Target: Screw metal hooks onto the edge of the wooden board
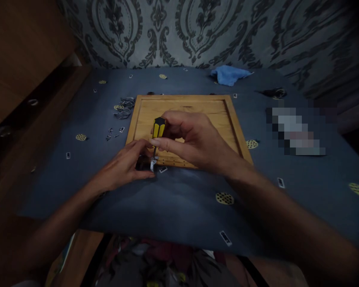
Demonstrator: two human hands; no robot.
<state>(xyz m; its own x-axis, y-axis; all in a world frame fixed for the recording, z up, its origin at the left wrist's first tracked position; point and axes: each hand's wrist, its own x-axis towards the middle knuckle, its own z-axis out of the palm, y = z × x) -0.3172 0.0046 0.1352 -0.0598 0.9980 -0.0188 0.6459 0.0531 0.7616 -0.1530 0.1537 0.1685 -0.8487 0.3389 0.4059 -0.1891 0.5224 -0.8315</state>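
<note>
A yellow and black screwdriver (159,129) is gripped in my right hand (194,139), handle up, shaft pointing down. Its tip meets a small shiny metal hook (152,164) at the near left edge of the framed wooden board (182,105). My left hand (122,165) closes thumb and fingers around that hook and steadies it against the edge. A row of small dark holes runs along the board's near edge. Whether a screw sits under the tip is too small to tell.
Several metal hooks (124,113) lie left of the board, with loose screws (109,135) nearer me. A blue cloth (231,75) rests at the back of the patterned tablecloth (179,207). To the right are a dark object (275,93) and a blurred-out item (296,129).
</note>
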